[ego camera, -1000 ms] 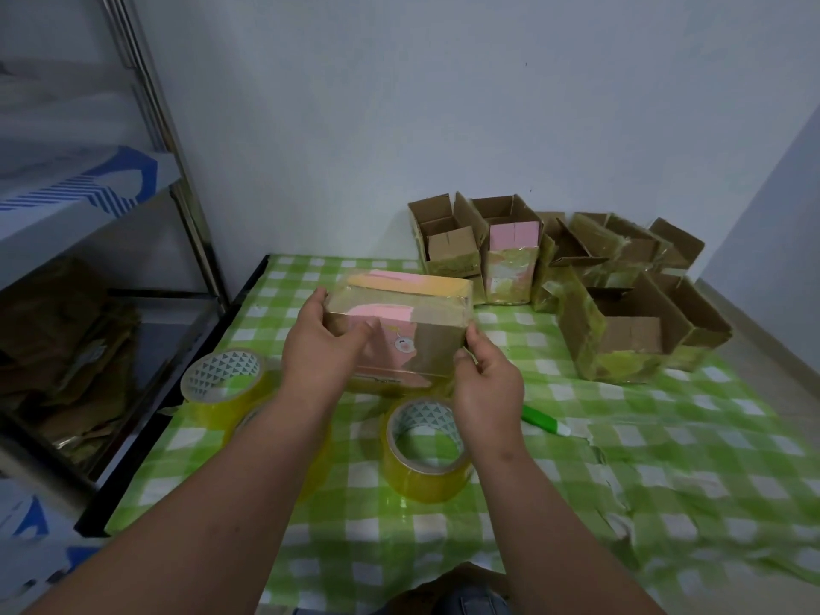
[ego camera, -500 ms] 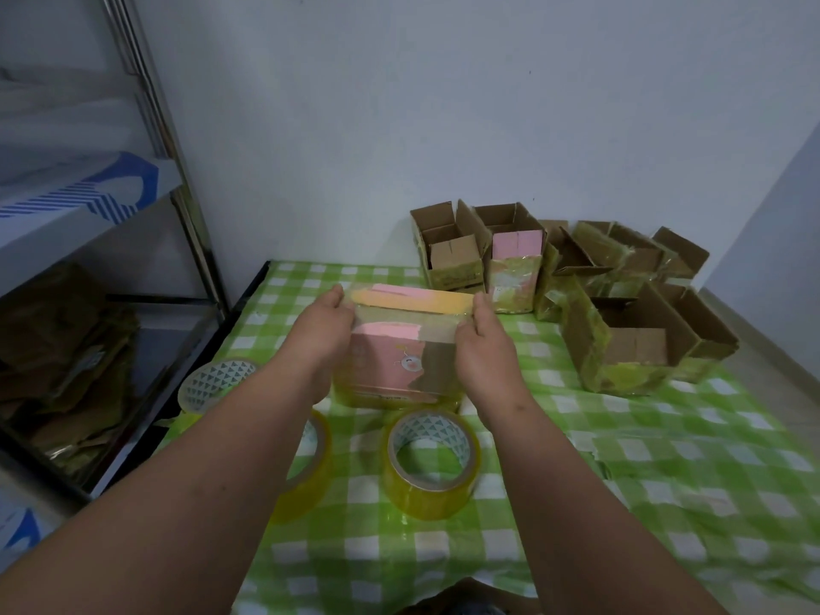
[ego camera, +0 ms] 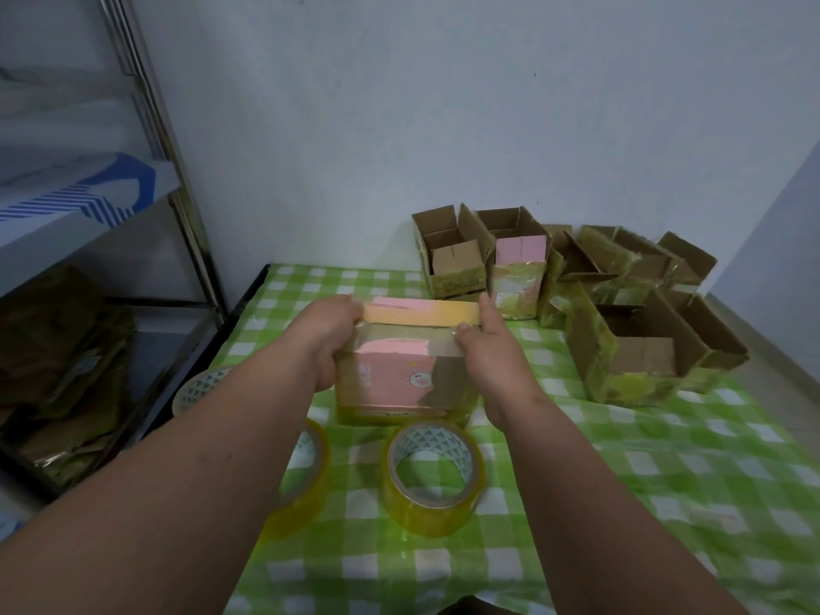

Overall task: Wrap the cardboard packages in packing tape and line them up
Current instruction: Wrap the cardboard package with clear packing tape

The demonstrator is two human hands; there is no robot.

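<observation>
The taped cardboard package (ego camera: 406,370) stands on the tabletop (ego camera: 621,481) near its middle, its long axis running left to right across the view, its broad pink-and-brown face turned toward the camera and its pink and orange top tipped slightly away. The left hand (ego camera: 328,330) grips the package's upper left end, fingers curled over the top corner; the right hand (ego camera: 488,344) grips the upper right end, thumb on the near face. The hands are apart, one at each end.

Just in front of the package, a roll of yellowish packing tape (ego camera: 432,479) lies flat. A second roll (ego camera: 306,477) lies left of it, partly hidden under the left forearm, and a third (ego camera: 199,388) sits near the tabletop's left edge. Behind and to the right, open cardboard boxes (ego camera: 577,295) are grouped along the wall, close to the far and right edges. Open cloth lies to the right front.

The tabletop wears a green-and-white checked cloth. A metal shelf rack (ego camera: 146,139) stands at left against a pale wall (ego camera: 443,104).
</observation>
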